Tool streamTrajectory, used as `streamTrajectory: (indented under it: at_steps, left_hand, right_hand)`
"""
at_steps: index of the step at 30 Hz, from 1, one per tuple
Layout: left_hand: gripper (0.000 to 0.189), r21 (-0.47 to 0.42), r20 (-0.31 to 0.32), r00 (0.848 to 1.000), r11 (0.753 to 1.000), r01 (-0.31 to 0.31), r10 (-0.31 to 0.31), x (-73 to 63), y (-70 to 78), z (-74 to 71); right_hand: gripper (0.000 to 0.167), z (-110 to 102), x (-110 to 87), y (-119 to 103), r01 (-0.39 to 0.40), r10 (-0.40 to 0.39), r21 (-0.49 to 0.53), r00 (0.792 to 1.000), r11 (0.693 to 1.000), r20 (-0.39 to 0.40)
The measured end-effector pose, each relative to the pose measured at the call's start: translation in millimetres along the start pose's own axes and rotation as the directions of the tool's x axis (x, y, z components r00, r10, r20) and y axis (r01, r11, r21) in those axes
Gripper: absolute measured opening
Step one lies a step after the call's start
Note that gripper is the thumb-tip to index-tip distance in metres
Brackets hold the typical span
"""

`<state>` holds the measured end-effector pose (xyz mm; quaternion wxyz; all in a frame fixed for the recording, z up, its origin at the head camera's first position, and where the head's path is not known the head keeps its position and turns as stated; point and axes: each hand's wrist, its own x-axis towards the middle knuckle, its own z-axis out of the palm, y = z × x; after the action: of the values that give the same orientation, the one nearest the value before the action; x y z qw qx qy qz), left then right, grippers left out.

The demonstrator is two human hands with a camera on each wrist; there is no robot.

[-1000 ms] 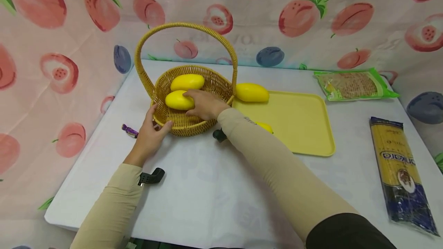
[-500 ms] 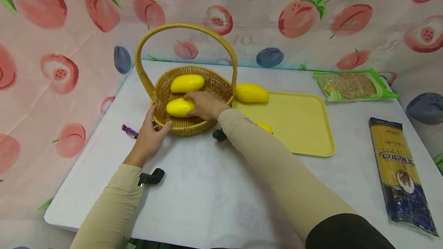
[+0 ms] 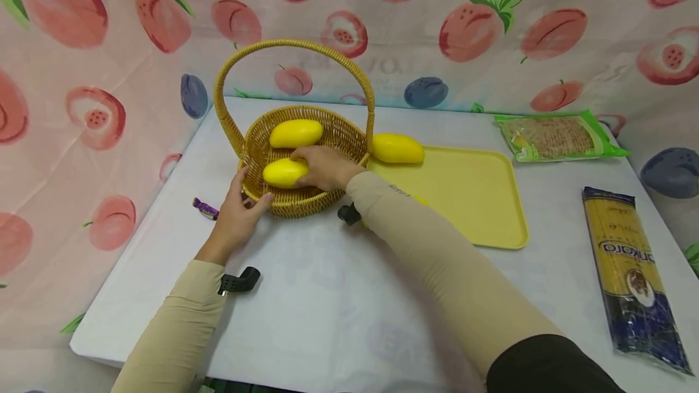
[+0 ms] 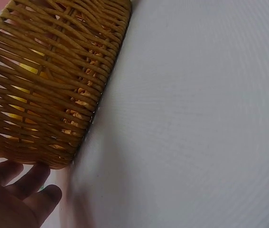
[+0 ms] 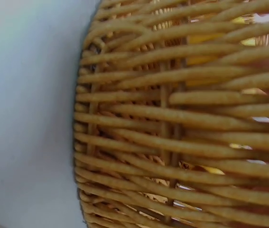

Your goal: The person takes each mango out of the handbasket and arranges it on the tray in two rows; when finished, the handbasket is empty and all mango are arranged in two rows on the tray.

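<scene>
A yellow wicker basket [image 3: 295, 205] with a tall arched handle stands on the table. In it lie two yellow mangoes: the rear mango [image 3: 296, 133] lies by itself, and the front mango [image 3: 284, 173] is held at its right end by my right hand [image 3: 327, 167], which reaches in over the rim. My left hand [image 3: 235, 223] rests against the basket's outer left front, thumb and fingers spread. The left wrist view shows its fingers [image 4: 34, 180] touching the woven wall. In the right wrist view the basket wall [image 5: 172, 114] hides the right hand's grip.
A yellow tray [image 3: 480, 199] lies right of the basket, with another mango [image 3: 397, 148] at its back left corner. Something yellow is mostly hidden under the right forearm. A purple-wrapped candy [image 3: 205, 208] lies left; a green-edged packet [image 3: 557, 135] and a pasta packet [image 3: 628, 272] lie right.
The front mango has moved toward the near side of the basket with my right hand on it, leaving a wider gap to the rear mango. My left hand has stayed in place.
</scene>
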<state>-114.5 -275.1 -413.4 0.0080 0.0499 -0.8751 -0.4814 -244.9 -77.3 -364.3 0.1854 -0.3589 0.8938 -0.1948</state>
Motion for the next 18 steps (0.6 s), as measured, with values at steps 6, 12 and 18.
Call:
streamTrajectory:
  at_steps: [6, 12, 18]
  left_hand:
    - [0.086, 0.018, 0.005, 1.0, 1.0, -0.006, 0.005, 0.8, 0.4, 0.1]
    - [0.086, 0.021, 0.001, 1.0, 1.0, -0.007, 0.007, 0.8, 0.0, -0.2]
    - [0.085, 0.022, 0.006, 1.0, 1.0, 0.005, -0.005, -0.5, -0.1, 0.3]
  right_hand:
    - [0.059, -4.5, -6.1, 0.7, 0.041, -0.039, 0.024, 0.997, 0.999, -0.071]
    - [0.06, -15.5, -13.8, 0.8, 0.081, -0.078, 0.025, 0.99, 0.996, -0.119]
    - [0.061, -27.0, -24.7, -0.5, 0.1, -0.096, 0.02, 0.986, 0.995, -0.139]
